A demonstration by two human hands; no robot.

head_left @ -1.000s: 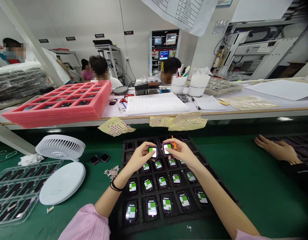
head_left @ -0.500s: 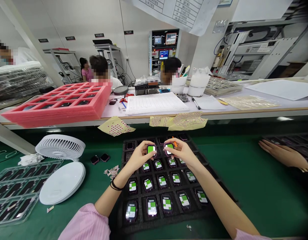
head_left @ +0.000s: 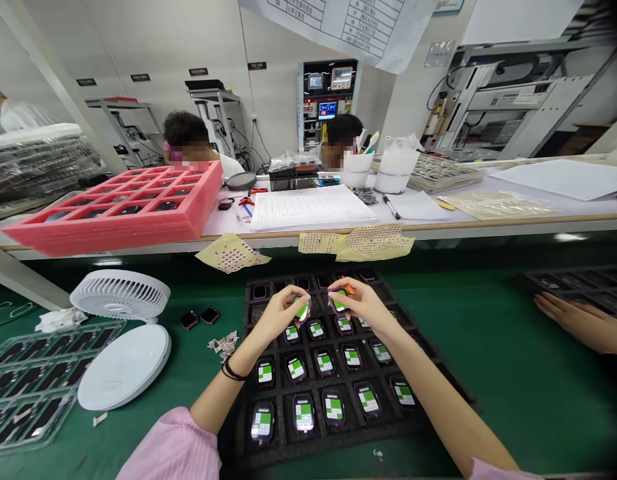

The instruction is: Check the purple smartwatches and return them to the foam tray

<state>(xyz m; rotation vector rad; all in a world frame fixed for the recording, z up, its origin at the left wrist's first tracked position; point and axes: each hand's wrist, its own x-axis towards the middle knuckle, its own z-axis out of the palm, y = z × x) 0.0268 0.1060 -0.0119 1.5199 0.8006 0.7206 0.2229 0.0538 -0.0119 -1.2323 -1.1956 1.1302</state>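
My left hand point(head_left: 279, 313) is closed on a watch body point(head_left: 302, 308) with a lit green and white screen, tilted sideways. In my right hand point(head_left: 364, 303) is a second lit watch body point(head_left: 339, 301), pinched between thumb and fingers; an orange item point(head_left: 349, 289) shows by those fingers. The two watches are apart, held above the far part of a black foam tray point(head_left: 283, 451). Rows of watch bodies, such as one at the near edge point(head_left: 304, 413), lie in its compartments with green and white screens. Several at the back have dark screens.
Left are a white fan point(head_left: 122, 370), a clear tray point(head_left: 33, 380), two dark watches point(head_left: 200, 318) and small labels point(head_left: 223, 345). A pink foam tray point(head_left: 188, 217) sits on the shelf. Another person's hand point(head_left: 583, 323) touches a dark tray point(head_left: 588, 287) at right.
My left hand has tilted its watch more edge-on. The right hand's watch has turned slightly. At the right, the other person's hand has shifted rightward.
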